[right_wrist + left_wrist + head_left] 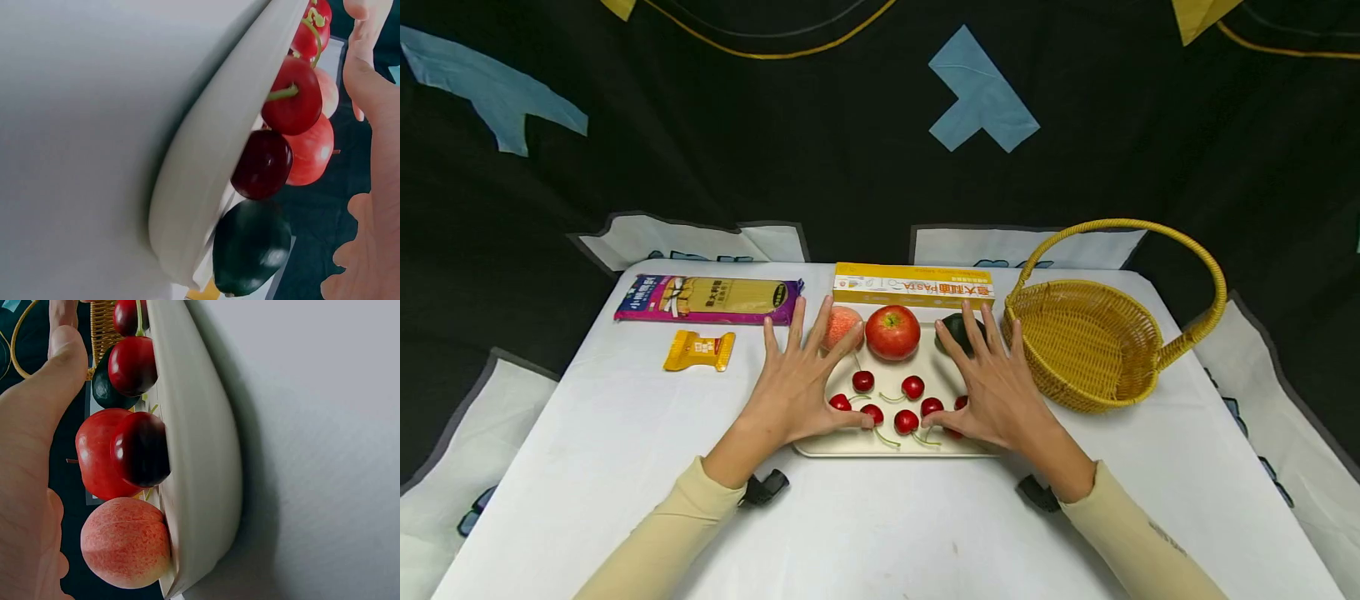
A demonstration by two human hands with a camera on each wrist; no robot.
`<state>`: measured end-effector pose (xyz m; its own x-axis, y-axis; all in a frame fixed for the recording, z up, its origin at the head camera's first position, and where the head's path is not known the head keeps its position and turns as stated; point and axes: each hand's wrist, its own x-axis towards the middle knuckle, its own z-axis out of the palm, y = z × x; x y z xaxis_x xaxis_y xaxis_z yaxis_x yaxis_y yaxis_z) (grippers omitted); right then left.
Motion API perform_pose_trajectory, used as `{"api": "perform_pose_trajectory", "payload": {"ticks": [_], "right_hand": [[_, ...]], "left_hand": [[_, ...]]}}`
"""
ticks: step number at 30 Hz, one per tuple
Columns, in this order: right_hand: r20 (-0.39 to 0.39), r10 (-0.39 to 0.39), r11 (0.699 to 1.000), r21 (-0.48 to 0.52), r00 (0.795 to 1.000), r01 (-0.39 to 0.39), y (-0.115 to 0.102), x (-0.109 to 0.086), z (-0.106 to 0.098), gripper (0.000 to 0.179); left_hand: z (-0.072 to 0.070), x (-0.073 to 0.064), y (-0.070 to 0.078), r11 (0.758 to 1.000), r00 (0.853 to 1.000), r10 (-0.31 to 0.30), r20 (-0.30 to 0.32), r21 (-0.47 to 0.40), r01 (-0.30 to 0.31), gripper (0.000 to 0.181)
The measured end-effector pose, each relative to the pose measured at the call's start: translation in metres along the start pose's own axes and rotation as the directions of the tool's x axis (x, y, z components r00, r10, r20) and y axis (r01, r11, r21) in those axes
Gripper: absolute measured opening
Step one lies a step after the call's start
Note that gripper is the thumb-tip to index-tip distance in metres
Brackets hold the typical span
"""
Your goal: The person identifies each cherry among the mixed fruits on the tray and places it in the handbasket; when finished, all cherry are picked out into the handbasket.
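Note:
Both hands are over a cream tray (895, 450), fingers spread and straight. My left hand (793, 392) is over the tray's left side, its thumb near a cherry (872, 414). Over the right side is my right hand (1003, 396), its thumb by another cherry (906, 422); contact cannot be told. Neither hand holds anything. Several stemmed cherries lie in the tray's front part. Behind them sit a peach (125, 542), a red apple (892, 332) and a dark green avocado (251, 247). In the head view, fingers partly cover the peach and the avocado.
A yellow wicker basket (1037, 362) with a tall handle stands right of the tray. Behind the tray lies a yellow pasta box (913, 287). To the left are a purple pasta packet (730, 302) and a small orange wrapped snack (698, 351), all on a white-covered table (880, 533).

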<state>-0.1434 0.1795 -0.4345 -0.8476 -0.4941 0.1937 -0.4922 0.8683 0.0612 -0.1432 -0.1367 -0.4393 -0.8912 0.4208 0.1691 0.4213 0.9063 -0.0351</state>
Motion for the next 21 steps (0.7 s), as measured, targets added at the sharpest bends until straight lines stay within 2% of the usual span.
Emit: {"api": "perform_pose_trajectory", "payload": {"ticks": [8, 15, 21], "right_hand": [[-0.001, -0.005, 1.000, 0.003, 1.000, 0.005, -0.002, -0.002, 0.000, 0.131], [-0.007, -0.020, 1.000, 0.004, 1.000, 0.020, -0.002, -0.005, -0.001, 0.130], [-0.042, -0.054, 0.997, 0.052, 0.998, 0.056, 0.002, -0.005, -0.006, 0.122]], "left_hand": [[-0.001, -0.004, -0.001, 1.000, 1.000, 0.001, -0.004, 0.002, -0.001, 0.129], [-0.004, -0.011, -0.002, 0.999, 1.000, -0.004, 0.000, -0.043, 0.004, 0.129], [-0.010, -0.016, -0.007, 0.997, 0.999, -0.005, -0.036, -0.075, 0.002, 0.126]]}}
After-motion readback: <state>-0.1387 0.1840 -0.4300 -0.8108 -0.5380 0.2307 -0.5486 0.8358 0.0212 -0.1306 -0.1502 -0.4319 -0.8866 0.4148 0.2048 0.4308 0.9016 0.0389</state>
